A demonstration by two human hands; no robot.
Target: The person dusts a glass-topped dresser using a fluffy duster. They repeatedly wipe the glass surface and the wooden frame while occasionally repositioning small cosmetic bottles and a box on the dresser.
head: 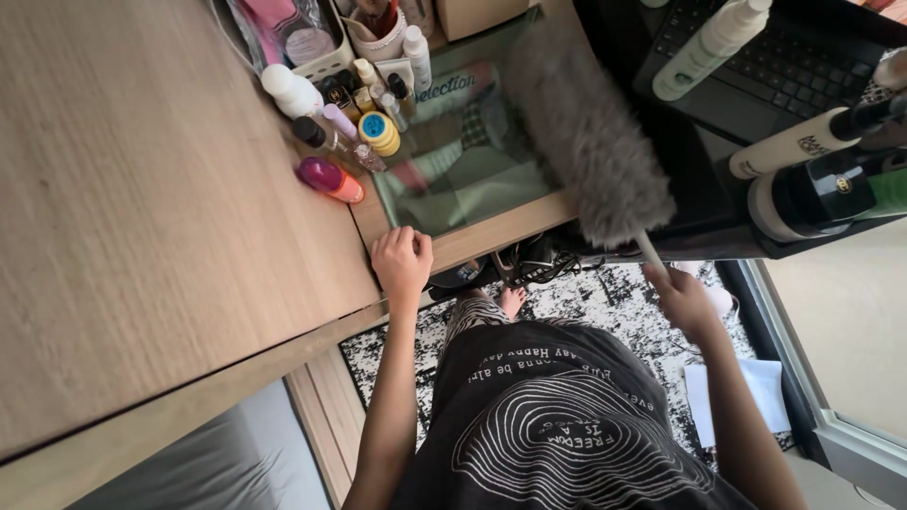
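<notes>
Wearing a loose black tee (557, 416) with a white print across the front, concentric wavy rings like a fingerprint, plus a few lines of white lettering above and inside. Short sleeves, arms bare from there down. Black-and-white zebra-ish patterned bottoms (475, 314) underneath. Barefoot, no rings or watch visible on either hand.

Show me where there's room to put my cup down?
The wide wooden desktop left of the bottles is bare. The glass panel between bottles and grey duster is partly free. It's crowded among the bottles and on the black shelf.
</notes>
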